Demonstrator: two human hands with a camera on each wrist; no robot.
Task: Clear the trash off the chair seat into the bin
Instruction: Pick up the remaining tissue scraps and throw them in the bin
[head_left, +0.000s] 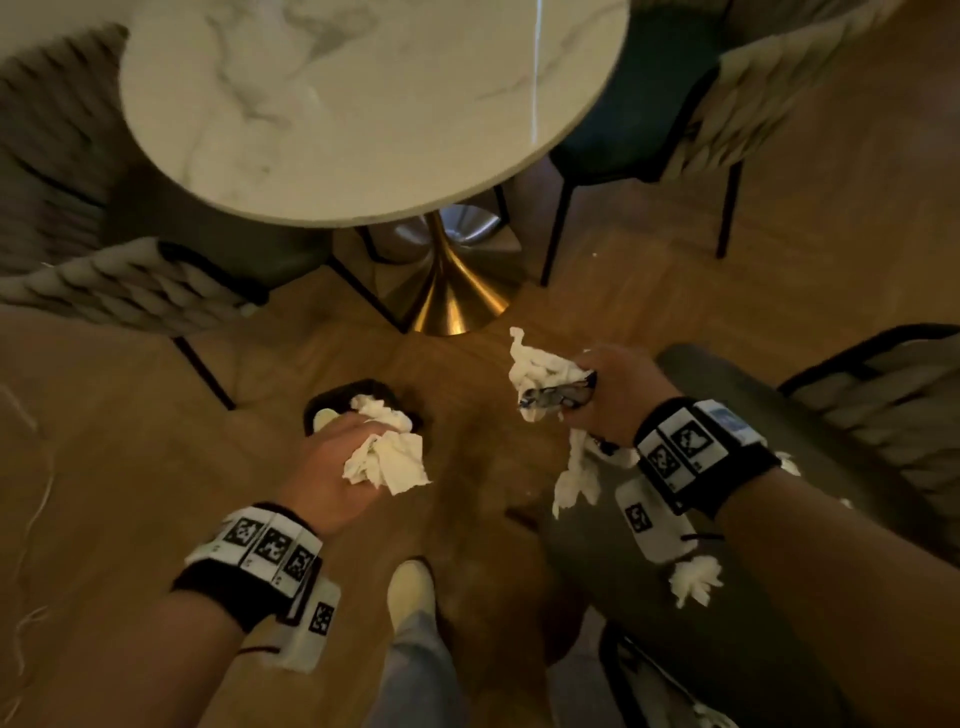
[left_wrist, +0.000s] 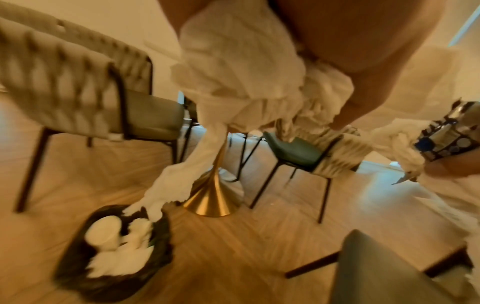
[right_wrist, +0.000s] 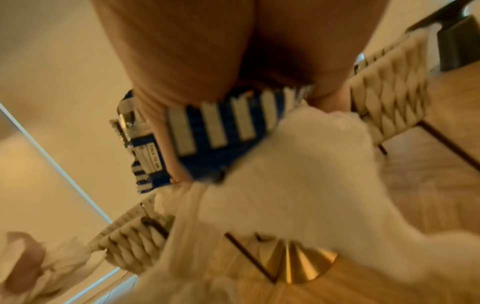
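Tissue (head_left: 387, 460), crumpled and white, is gripped in the curled fingers of the left hand (head_left: 332, 467), which is held just above a black-lined bin (left_wrist: 111, 273) standing on the wooden floor (head_left: 130, 441); in the left wrist view a long tail of the paper is seen hanging down to the bin's rim. Inside the bin, more white tissue and a pale cup (left_wrist: 103, 232) are visible. A second wad of tissue (head_left: 540, 366) is clutched in the right hand (head_left: 610, 395) together with a blue-and-white striped wrapper (right_wrist: 221, 127), the fingers closed around both, with strands of paper trailing below the wrist. That hand is held over the floor between the bin and a grey chair seat (head_left: 727, 395), on which scraps of white tissue (head_left: 693, 579) are left lying. Beyond the hands, a round marble table (head_left: 363, 104) on a brass pedestal (head_left: 452, 296) is ringed by woven-back chairs (head_left: 119, 286).
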